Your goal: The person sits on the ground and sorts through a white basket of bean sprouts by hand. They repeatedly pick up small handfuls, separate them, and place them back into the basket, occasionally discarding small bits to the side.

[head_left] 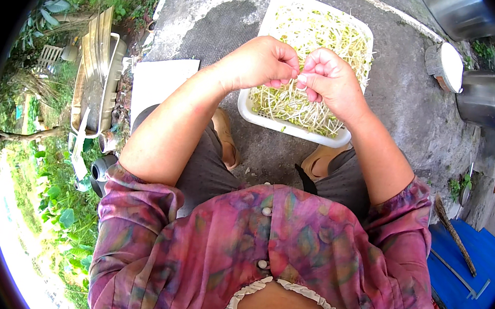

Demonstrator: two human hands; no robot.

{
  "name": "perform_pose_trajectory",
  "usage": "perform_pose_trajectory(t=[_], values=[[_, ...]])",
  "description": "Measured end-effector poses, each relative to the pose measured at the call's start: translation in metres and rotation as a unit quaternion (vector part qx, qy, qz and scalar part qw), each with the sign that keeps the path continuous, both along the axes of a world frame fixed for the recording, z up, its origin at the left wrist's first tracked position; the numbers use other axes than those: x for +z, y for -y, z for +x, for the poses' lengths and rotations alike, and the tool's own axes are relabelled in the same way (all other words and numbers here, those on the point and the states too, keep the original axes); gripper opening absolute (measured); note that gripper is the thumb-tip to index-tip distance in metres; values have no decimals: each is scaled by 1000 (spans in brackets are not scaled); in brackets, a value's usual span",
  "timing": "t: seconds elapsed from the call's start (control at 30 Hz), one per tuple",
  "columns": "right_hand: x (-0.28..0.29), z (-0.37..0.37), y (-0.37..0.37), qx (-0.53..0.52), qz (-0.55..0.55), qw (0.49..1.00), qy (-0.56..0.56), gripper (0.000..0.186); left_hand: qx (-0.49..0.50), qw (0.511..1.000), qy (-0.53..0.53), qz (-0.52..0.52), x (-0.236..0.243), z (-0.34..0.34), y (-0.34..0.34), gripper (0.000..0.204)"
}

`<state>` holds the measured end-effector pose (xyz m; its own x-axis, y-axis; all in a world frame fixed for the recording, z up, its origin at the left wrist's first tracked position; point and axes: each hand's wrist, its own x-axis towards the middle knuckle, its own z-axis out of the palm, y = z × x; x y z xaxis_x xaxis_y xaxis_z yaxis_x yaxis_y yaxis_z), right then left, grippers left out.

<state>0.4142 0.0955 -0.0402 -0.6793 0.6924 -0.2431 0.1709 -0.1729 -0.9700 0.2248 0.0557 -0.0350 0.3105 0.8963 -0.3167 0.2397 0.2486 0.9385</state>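
Concrete (405,103) stretches beyond both edges of the tray (293,131); above sprouts (327,30), left hand (264,64) and right hand (337,87) pinch closed.

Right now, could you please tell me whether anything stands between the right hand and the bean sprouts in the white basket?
Nothing visible does: the right hand is over the bean sprouts, inside the rim of the white basket. The left hand is beside it, fingertips close to its own.

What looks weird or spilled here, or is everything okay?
Mostly okay: the sprouts fill the white basket. One odd thing is the dark patch on the ground left of it; I can't tell if it's wet.
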Motion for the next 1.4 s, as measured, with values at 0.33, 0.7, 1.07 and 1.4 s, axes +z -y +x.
perform_pose_trajectory(t=[0.33,0.7,1.07,1.4], values=[[2,-7,1,-8,163,986,-19,11,83,958,-211,177,7,11,1,6],[16,-9,-11,7,63,995,-72,9,126,837,-380,374,16,18,9,8],[23,16,-28,-54,238,969,-26,13,388,697,-498,340,0,-108,-15,22],[0,45,-53,-153,533,817,159,16,659,684,-205,237,20,-255,83,20]])
